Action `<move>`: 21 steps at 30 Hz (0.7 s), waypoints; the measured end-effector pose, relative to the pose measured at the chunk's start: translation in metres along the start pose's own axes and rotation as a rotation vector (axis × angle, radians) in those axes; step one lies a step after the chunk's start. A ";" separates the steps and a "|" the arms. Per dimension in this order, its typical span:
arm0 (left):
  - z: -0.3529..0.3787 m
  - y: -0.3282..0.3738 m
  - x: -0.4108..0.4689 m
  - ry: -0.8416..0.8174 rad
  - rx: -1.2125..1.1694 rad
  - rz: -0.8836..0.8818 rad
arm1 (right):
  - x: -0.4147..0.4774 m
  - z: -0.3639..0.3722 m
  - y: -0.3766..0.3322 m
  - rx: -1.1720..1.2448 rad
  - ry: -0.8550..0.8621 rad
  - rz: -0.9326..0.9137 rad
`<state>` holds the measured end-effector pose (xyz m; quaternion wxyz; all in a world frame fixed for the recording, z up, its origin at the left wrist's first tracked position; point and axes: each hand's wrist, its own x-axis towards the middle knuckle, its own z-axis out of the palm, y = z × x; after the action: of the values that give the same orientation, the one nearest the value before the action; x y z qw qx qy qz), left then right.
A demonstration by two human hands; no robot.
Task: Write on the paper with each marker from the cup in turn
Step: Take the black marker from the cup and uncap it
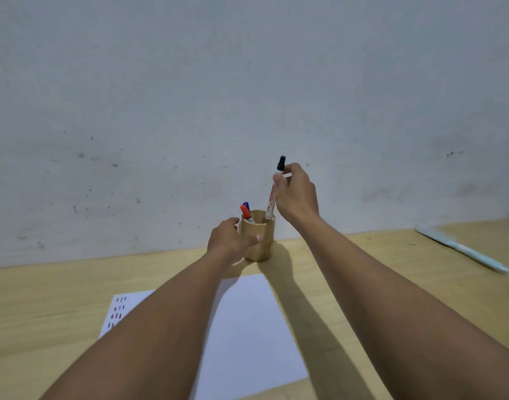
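A tan cup stands on the wooden table near the wall. My left hand grips the cup's left side. My right hand pinches a black-capped white marker near its cap, upright, its lower end at the cup's right rim. A red-capped marker and a blue-capped marker lean inside the cup at the left. The white paper lies in front of the cup, partly under my left forearm, with short red, blue and dark strokes near its left edge.
A pale blue pen-like object lies on the table at the far right. A grey, speckled wall rises directly behind the cup.
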<state>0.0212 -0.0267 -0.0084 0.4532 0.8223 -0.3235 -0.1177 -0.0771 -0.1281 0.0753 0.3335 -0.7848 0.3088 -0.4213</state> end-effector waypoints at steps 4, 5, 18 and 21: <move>-0.023 0.009 -0.011 0.054 0.004 -0.007 | -0.014 -0.005 -0.016 -0.023 -0.053 -0.031; -0.029 0.010 -0.015 0.074 0.002 -0.004 | -0.020 -0.006 -0.019 -0.034 -0.078 -0.041; -0.146 0.018 -0.094 0.163 -0.397 -0.015 | -0.099 0.010 -0.069 -0.084 -0.430 -0.138; -0.165 0.024 -0.113 0.049 -0.475 -0.037 | -0.112 0.010 -0.085 -0.105 -0.509 -0.174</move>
<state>0.0056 0.1468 0.0925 0.6394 0.7008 -0.2608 -0.1788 -0.1020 0.0104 0.0861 0.3220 -0.9052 0.1680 -0.2209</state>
